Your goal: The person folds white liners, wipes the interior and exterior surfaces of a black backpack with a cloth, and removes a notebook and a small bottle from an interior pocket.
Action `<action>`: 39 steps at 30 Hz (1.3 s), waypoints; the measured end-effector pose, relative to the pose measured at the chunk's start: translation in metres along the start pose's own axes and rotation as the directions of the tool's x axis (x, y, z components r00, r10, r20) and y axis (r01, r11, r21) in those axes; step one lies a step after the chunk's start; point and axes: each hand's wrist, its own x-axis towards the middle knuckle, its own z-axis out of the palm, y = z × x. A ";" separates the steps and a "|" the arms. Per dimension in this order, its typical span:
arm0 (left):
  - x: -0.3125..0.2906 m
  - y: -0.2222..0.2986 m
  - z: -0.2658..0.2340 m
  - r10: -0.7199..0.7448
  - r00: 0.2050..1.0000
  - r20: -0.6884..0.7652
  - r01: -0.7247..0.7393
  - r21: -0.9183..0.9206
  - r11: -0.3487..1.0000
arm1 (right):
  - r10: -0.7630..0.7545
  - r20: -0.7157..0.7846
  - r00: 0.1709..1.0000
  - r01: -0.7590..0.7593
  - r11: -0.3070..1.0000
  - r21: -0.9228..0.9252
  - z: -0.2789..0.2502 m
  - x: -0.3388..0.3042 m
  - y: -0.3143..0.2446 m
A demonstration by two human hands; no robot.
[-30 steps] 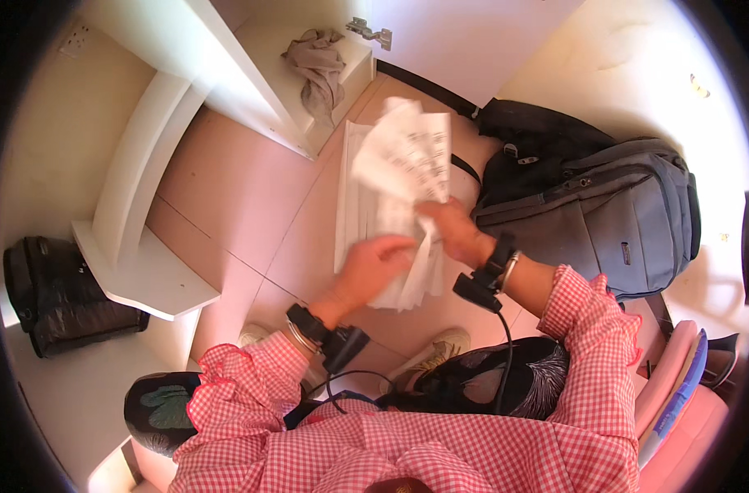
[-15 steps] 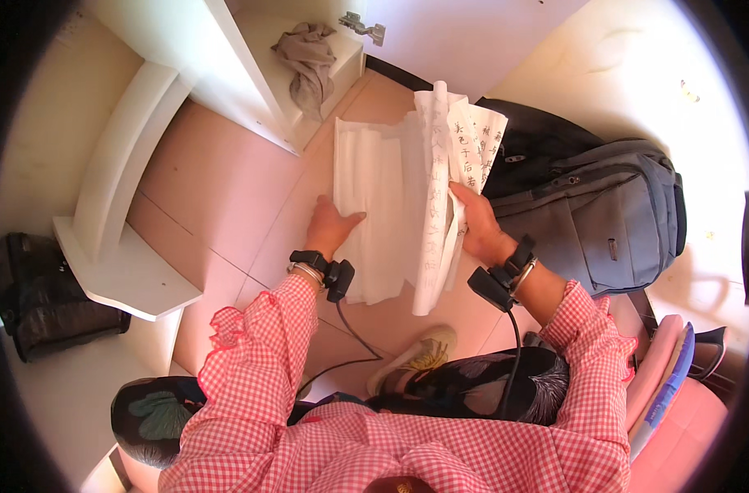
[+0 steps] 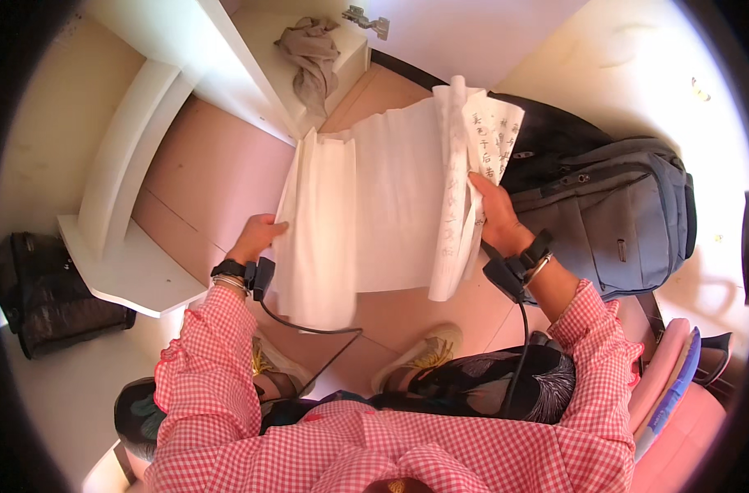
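Note:
A large white sheet of thin paper [image 3: 391, 197] with handwritten marks on its far side is stretched out between both hands above the pink tiled floor. My left hand [image 3: 258, 237] grips its left edge, where the paper folds and hangs down. My right hand [image 3: 493, 212] holds the right part, which curls over in a loose roll. Both wrists carry a small black device with a cable, and both arms wear red checked sleeves.
A grey backpack [image 3: 621, 222] lies on the floor to the right, partly under the paper. A white shelf unit [image 3: 144, 205] with a crumpled grey cloth [image 3: 313, 57] stands at the left. A black bag [image 3: 42, 292] sits far left. My shoe [image 3: 420, 357] is below the paper.
The paper lay folded on the floor under both hands. It has since been lifted and spread wide, my left hand moving left and my right hand right.

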 end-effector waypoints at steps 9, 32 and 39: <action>-0.003 0.022 0.048 0.459 0.820 -0.342 -0.314 0.402 0.860 | -0.229 0.057 0.972 0.235 0.919 -0.318 -0.006 -0.001 0.026; -0.031 -0.024 -0.101 0.100 0.994 -0.050 -0.112 -0.402 0.909 | -0.040 -0.134 0.990 0.006 0.969 -0.245 -0.047 0.034 0.051; -0.049 -0.024 -0.107 0.098 0.988 -0.120 -0.146 -0.520 0.842 | -0.037 -0.074 0.997 0.015 0.961 -0.276 -0.033 0.017 0.039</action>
